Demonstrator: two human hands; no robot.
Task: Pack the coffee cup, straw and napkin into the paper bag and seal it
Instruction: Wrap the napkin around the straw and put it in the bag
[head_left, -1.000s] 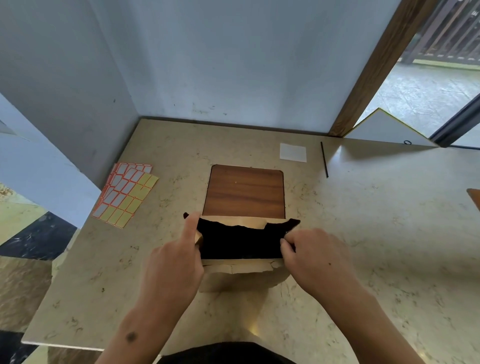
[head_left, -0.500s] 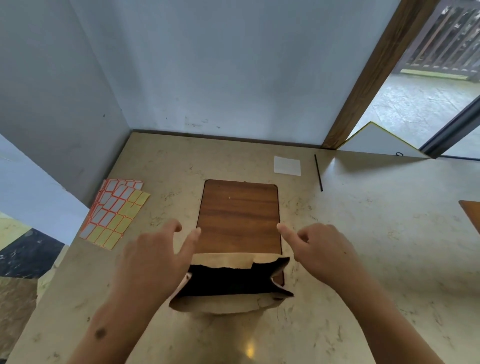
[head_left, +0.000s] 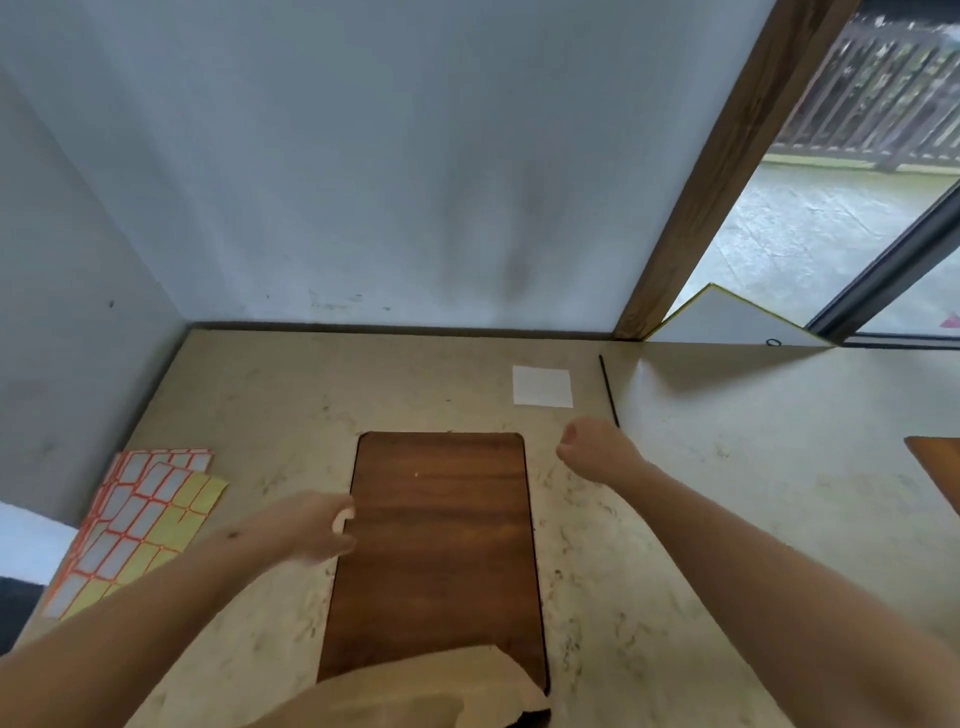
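Note:
The brown paper bag (head_left: 415, 691) stands at the bottom edge, on the near end of a wooden board (head_left: 441, 545), and only its top shows. A white square napkin (head_left: 542, 386) lies flat at the back of the table. To its right lies a thin black straw (head_left: 609, 389). My right hand (head_left: 592, 452) hovers just in front of the napkin and straw, fingers loosely curled, holding nothing. My left hand (head_left: 324, 530) is beside the board's left edge, also loosely curled and holding nothing. No coffee cup is in view.
Sheets of orange and yellow stickers (head_left: 135, 525) lie at the table's left side. Walls close the table (head_left: 260, 415) at the back and left. A second wooden piece (head_left: 935, 467) pokes in at the right edge. A white panel (head_left: 727, 317) leans by the door frame.
Both hands let go of the bag's mouth and moved forward over the table, the right one toward the napkin and straw. The view tilted up, so the bag dropped to the bottom edge.

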